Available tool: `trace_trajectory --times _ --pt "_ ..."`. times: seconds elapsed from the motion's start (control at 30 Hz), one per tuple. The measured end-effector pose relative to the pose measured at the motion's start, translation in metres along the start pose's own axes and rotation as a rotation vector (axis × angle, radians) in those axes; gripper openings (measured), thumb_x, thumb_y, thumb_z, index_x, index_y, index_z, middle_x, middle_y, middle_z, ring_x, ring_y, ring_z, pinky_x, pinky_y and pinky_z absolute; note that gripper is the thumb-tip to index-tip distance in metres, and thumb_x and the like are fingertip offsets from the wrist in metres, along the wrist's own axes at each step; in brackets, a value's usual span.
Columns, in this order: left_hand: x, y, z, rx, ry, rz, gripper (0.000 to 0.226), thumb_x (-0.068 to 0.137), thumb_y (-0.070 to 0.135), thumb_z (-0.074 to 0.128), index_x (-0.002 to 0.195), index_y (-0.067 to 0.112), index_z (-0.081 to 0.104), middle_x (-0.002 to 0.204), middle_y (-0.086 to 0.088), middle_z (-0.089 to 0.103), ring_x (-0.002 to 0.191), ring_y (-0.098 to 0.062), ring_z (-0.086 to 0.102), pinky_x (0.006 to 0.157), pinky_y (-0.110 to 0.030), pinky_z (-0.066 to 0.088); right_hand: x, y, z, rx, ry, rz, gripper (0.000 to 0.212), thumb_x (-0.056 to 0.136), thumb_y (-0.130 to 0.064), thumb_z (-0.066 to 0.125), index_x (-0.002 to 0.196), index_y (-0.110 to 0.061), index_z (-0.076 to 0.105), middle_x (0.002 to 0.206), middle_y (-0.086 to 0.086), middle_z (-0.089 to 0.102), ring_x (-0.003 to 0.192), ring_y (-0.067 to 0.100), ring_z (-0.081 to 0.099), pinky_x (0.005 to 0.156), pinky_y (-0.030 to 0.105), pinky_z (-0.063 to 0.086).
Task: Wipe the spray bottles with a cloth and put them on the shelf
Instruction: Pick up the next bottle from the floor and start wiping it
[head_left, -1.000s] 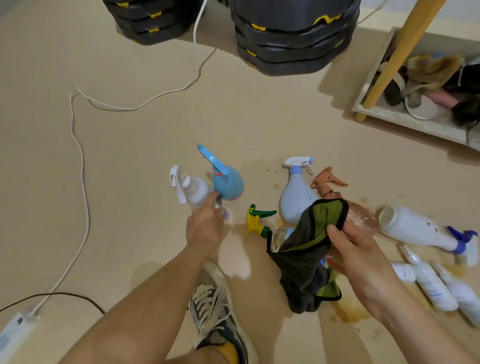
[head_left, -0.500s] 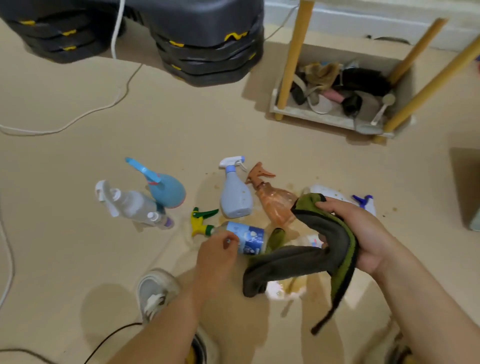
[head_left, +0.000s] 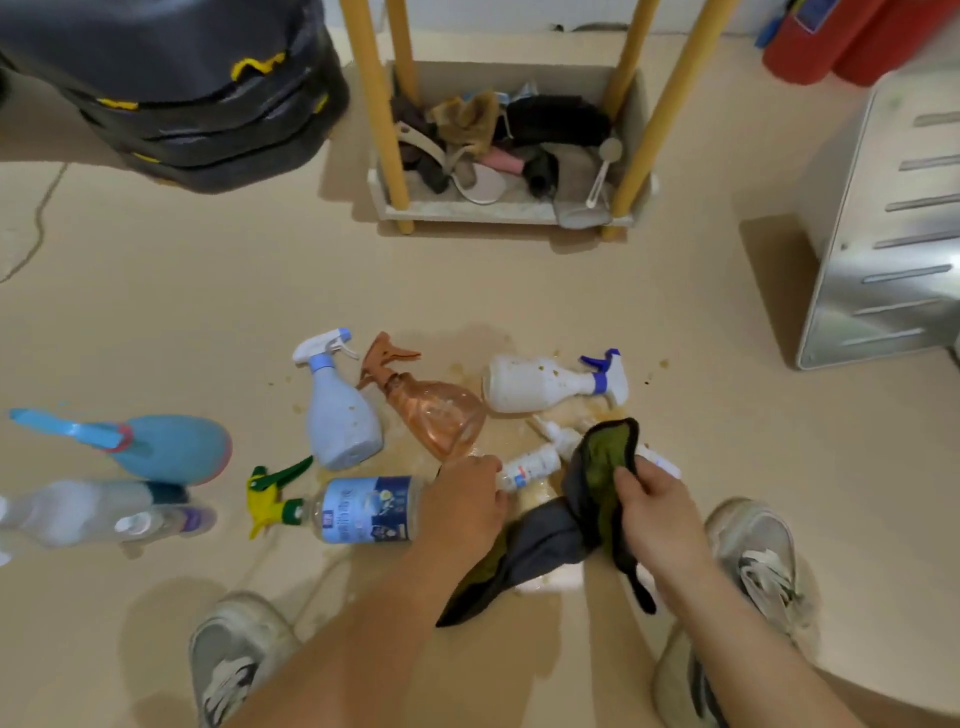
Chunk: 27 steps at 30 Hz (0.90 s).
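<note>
The left hand (head_left: 462, 501) is coming down over the base end of the blue-labelled bottle (head_left: 363, 512), which is lying on its side on the floor with its yellow-green trigger (head_left: 270, 501) pointing away to the left. The fingers are bending downward, but the back of the hand is hiding them; I cannot tell whether they are closing on this bottle or on the small white bottle (head_left: 527, 467) just beside it. The right hand (head_left: 654, 519) is clutching the dark grey-and-green cloth (head_left: 602, 462), bunched and drooping onto the floor.

The labelled bottle is looking clear-walled and probably thin plastic — light, a little squashy, and free to roll. It is lying at the edge of a brownish spill (head_left: 524, 499), so its skin is likely slick. The neck below the trigger is offering the surest grip, leaving the body free for wiping.

The pale blue spray bottle (head_left: 337, 415), the orange one (head_left: 436, 413) and the spattered white one (head_left: 540, 382) are waiting nearby; the yellow-legged shelf (head_left: 467, 212) is standing well beyond them.
</note>
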<state>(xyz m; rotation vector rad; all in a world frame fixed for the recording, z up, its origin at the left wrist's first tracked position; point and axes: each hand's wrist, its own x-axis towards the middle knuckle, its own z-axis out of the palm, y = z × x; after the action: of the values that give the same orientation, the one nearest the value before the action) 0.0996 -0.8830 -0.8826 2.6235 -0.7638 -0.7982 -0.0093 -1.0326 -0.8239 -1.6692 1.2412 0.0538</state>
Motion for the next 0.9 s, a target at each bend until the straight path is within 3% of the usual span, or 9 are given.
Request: trace_trajectory --times 0.17,0.33,0.5,0.57,0.63,0.7,0.73,0.8,0.9 --pt "0.030 0.016 0.031 0.148 -0.092 -0.021 0.041 0.098 0.034 0.052 0.136 0.021 0.044 0.126 -0.005 0.057 0.117 -0.027 0.053 0.084 -0.038 0.046 0.012 0.024 0.012 0.072 0.079 0.039 0.023 0.101 -0.011 0.048 0.100 -0.006 0.071 0.097 0.011 0.073 0.096 0.029 0.066 0.087 0.038 0.049" --pt "0.044 0.022 0.028 0.096 -0.083 -0.088 0.038 0.090 0.034 0.064 0.124 0.022 0.054 0.117 -0.002 0.063 0.107 -0.022 0.061 0.081 -0.032 0.049 0.018 0.009 0.000 0.356 0.109 0.165 0.028 0.100 -0.009 0.050 0.087 -0.014 0.074 0.084 0.006 0.074 0.076 0.019 0.066 0.067 0.023 0.053" --pt "0.024 0.025 -0.013 -0.532 -0.080 -0.290 0.029 0.081 0.032 0.078 0.104 0.030 0.059 0.094 0.017 0.065 0.085 -0.003 0.063 0.072 -0.017 0.048 0.020 -0.027 -0.015 0.467 0.130 0.073 0.032 0.099 -0.010 0.050 0.089 -0.029 0.075 0.091 0.004 0.077 0.087 0.026 0.071 0.082 0.041 0.057" --pt "0.012 0.027 -0.035 -0.771 -0.069 -0.328 0.034 0.080 0.027 0.080 0.111 0.026 0.066 0.095 0.017 0.069 0.082 0.002 0.066 0.065 -0.010 0.048 0.014 -0.051 -0.020 0.534 0.044 0.030 0.030 0.100 -0.009 0.050 0.095 -0.024 0.075 0.088 0.004 0.076 0.080 0.025 0.070 0.076 0.037 0.060" --pt "0.000 0.034 -0.061 -0.925 -0.032 -0.338 0.046 0.078 0.023 0.083 0.121 0.019 0.067 0.102 0.009 0.074 0.084 -0.001 0.071 0.067 -0.013 0.052 -0.002 -0.077 -0.021 0.559 -0.108 -0.043 0.025 0.100 -0.008 0.051 0.099 -0.015 0.075 0.083 0.008 0.073 0.071 0.017 0.067 0.067 0.033 0.060" --pt "-0.013 0.046 -0.088 -0.978 0.031 -0.313 0.046 0.073 0.023 0.086 0.116 0.016 0.070 0.097 0.006 0.077 0.083 -0.004 0.073 0.074 -0.022 0.057 -0.022 -0.097 -0.017 0.431 -0.228 -0.193 0.020 0.098 -0.014 0.056 0.100 -0.016 0.075 0.092 0.011 0.070 0.082 0.012 0.063 0.082 0.041 0.058" --pt "-0.020 0.052 -0.101 -0.972 0.075 -0.287 0.037 0.073 0.021 0.085 0.107 0.017 0.072 0.089 0.007 0.077 0.078 -0.001 0.072 0.074 -0.022 0.058 -0.034 -0.105 -0.013 0.318 -0.255 -0.284 0.018 0.097 -0.018 0.058 0.099 -0.019 0.076 0.098 0.002 0.068 0.092 0.004 0.060 0.095 0.040 0.053" --pt "-0.038 0.065 -0.126 -0.874 0.177 -0.224 0.015 0.082 0.007 0.074 0.089 0.020 0.071 0.074 0.012 0.072 0.066 0.014 0.064 0.060 -0.007 0.050 -0.060 -0.118 -0.005 0.150 -0.299 -0.485 0.022 0.097 -0.022 0.061 0.115 -0.026 0.074 0.116 -0.023 0.056 0.106 -0.018 0.052 0.100 0.011 0.042" --pt "-0.069 0.083 -0.155 -0.727 0.280 -0.178 0.020 0.086 0.004 0.061 0.085 0.024 0.066 0.070 0.017 0.063 0.061 0.015 0.059 0.054 -0.005 0.043 -0.086 -0.134 0.000 0.178 -0.276 -0.623 0.023 0.099 -0.021 0.058 0.116 -0.025 0.073 0.121 -0.016 0.056 0.105 -0.022 0.051 0.087 0.003 0.042"
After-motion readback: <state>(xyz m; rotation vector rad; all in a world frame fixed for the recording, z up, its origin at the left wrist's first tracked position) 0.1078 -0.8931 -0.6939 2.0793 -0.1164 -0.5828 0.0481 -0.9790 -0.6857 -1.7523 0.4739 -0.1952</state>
